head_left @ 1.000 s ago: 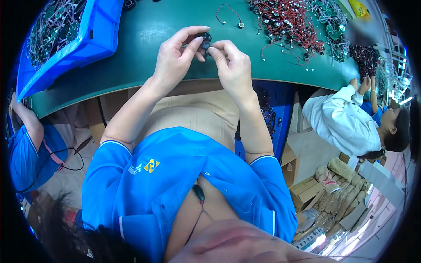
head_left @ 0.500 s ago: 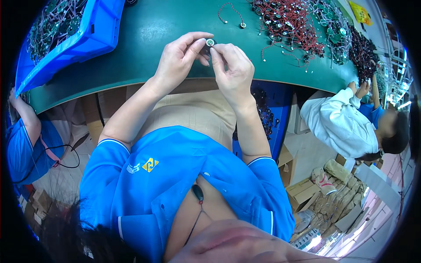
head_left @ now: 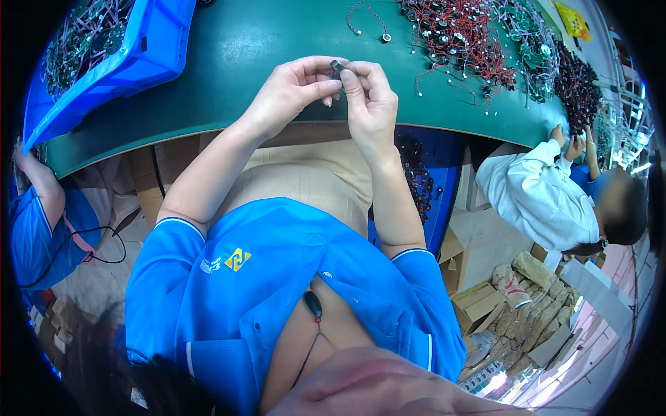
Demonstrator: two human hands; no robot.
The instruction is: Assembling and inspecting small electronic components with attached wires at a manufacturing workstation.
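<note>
Dark part [head_left: 337,66] turned between left hand [head_left: 293,89] and right hand [head_left: 370,98].

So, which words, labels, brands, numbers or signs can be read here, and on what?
None reads clearly.
Blue shirt: white lettering beside a yellow emblem, too small.
Yellow package: any print too blurred.
Pale sack: red marks, unreadable.
Small dark held part: none visible.

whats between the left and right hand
A small dark part, held between the left hand and right hand over the green table, as the head view shows.
</note>
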